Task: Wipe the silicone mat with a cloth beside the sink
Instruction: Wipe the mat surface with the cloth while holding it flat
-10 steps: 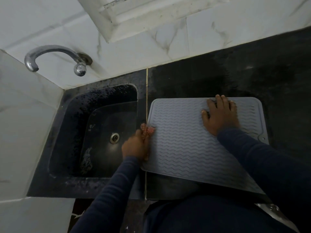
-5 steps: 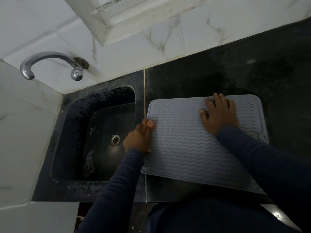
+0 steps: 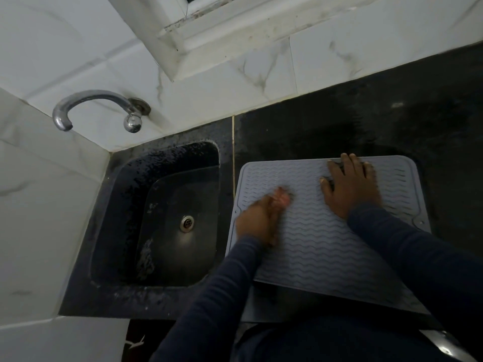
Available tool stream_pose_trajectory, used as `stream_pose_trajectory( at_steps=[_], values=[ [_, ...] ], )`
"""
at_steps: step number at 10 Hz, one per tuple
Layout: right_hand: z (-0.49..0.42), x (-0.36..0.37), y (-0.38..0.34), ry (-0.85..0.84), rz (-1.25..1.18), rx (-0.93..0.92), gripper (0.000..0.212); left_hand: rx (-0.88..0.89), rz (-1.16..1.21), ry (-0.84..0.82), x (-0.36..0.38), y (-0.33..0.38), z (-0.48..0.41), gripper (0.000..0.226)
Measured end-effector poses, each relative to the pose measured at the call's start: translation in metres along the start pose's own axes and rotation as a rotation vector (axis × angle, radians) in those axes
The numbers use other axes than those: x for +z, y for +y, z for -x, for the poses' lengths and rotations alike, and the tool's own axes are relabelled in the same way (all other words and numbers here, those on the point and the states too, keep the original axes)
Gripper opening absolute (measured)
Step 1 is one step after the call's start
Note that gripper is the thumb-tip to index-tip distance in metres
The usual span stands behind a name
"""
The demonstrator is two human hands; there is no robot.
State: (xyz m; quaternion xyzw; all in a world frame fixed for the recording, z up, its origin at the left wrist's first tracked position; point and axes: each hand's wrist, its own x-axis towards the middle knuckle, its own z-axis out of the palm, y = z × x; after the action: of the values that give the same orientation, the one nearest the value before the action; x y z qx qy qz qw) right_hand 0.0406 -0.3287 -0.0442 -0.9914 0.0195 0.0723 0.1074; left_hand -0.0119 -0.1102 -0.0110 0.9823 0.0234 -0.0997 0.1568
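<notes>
A grey silicone mat [image 3: 321, 239] with wavy ridges lies flat on the black counter [image 3: 366, 126], right of the sink [image 3: 167, 220]. My left hand [image 3: 257, 222] grips a small pink cloth [image 3: 283, 198] and holds it against the mat's left part; hand and cloth are blurred with motion. My right hand [image 3: 349, 188] lies flat on the mat's far right part, fingers spread, pressing it down. Most of the cloth is hidden inside my left hand.
The dark sink has a metal drain [image 3: 187, 223]. A chrome tap [image 3: 96, 109] juts from the white tiled wall above it. A white window ledge [image 3: 209, 35] sits at the top. The mat's near edge overhangs the counter front.
My left hand has slid with the cloth from the mat's left edge rightward onto the ridged surface. The right hand has stayed pressed in the same spot.
</notes>
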Motion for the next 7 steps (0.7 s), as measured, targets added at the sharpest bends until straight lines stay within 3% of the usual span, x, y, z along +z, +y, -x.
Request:
stream_pose_trajectory(
  at_steps=[1,2,3,4,5,6,7],
  values=[
    [0.0,0.001,-0.001,-0.001,-0.009,-0.005,0.062,-0.21,-0.067,0.044,-0.026,-0.055,-0.012,0.048],
    [0.0,0.0,0.0,0.001,-0.015,-0.014,0.063,-0.232,-0.092,0.047,-0.032,-0.063,-0.017,0.049],
    [0.001,-0.001,0.0,0.013,-0.014,-0.008,0.063,-0.082,0.055,0.064,-0.016,-0.021,-0.015,0.054],
    [0.002,-0.001,-0.002,0.008,-0.015,0.005,0.062,0.162,0.058,-0.037,0.02,0.044,0.004,0.047],
    [0.002,-0.002,-0.002,0.01,-0.01,0.004,0.062,0.223,0.0,-0.032,0.025,0.065,0.012,0.04],
    [0.001,0.0,0.0,0.018,-0.021,-0.003,0.062,0.09,-0.045,-0.015,0.004,0.017,-0.002,0.037],
    [0.001,0.001,0.0,0.012,-0.022,-0.008,0.062,-0.188,-0.054,0.012,-0.024,-0.051,-0.017,0.046]
  ],
)
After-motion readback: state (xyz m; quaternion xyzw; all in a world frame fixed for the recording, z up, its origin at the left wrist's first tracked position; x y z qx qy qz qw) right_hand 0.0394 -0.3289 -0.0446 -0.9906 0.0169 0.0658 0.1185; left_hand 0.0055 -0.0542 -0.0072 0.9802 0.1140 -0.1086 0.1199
